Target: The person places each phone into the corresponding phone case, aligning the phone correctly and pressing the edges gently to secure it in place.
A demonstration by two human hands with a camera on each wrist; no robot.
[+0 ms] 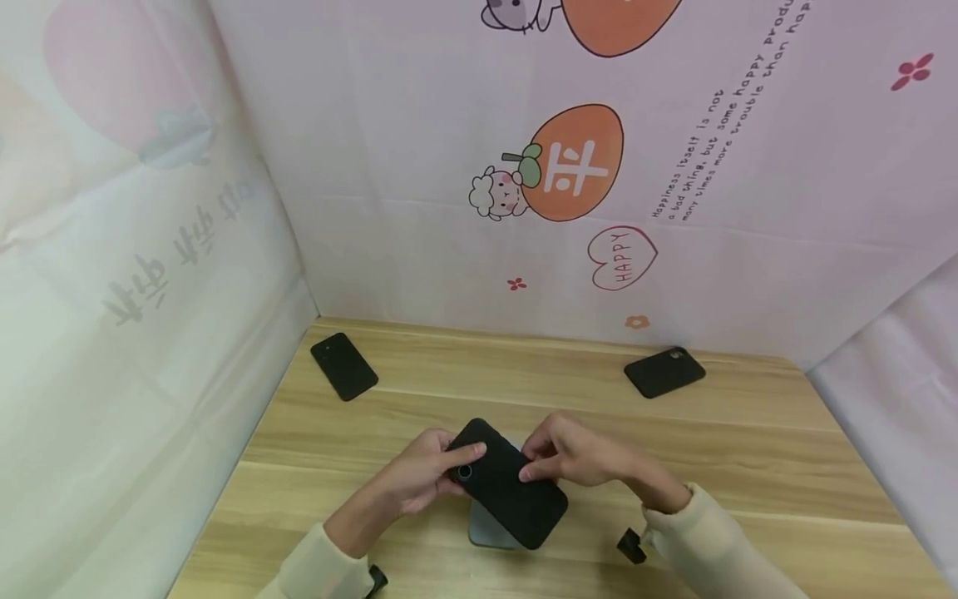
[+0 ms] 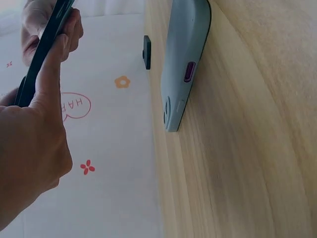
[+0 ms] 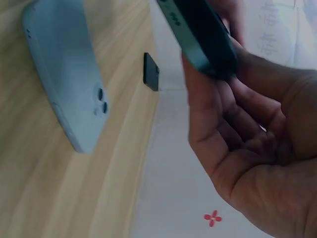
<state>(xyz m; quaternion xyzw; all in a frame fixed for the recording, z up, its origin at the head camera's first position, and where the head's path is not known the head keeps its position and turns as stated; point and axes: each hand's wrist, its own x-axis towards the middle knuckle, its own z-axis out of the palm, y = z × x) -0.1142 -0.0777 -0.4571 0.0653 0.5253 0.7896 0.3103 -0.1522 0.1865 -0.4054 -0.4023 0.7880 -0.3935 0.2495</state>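
Both hands hold a black phone (image 1: pixel 509 487) at a slant above the table, its round camera ring toward the left. My left hand (image 1: pixel 432 470) grips the camera end, thumb on the upper face and fingers beneath. With thumb and fingers my right hand (image 1: pixel 569 453) pinches the long edge nearer the other end. In the right wrist view, a row of small holes shows on the end of the held phone (image 3: pixel 203 39). Below it, a light blue-grey phone (image 3: pixel 67 69) lies on the table, camera lenses up; the held phone mostly covers it in the head view.
A black phone (image 1: pixel 344 366) lies at the back left of the wooden table (image 1: pixel 464 366). At the back right lies another black phone or case (image 1: pixel 664 373) with a camera corner. Printed cloth walls (image 1: pixel 419 249) stand behind and at the sides.
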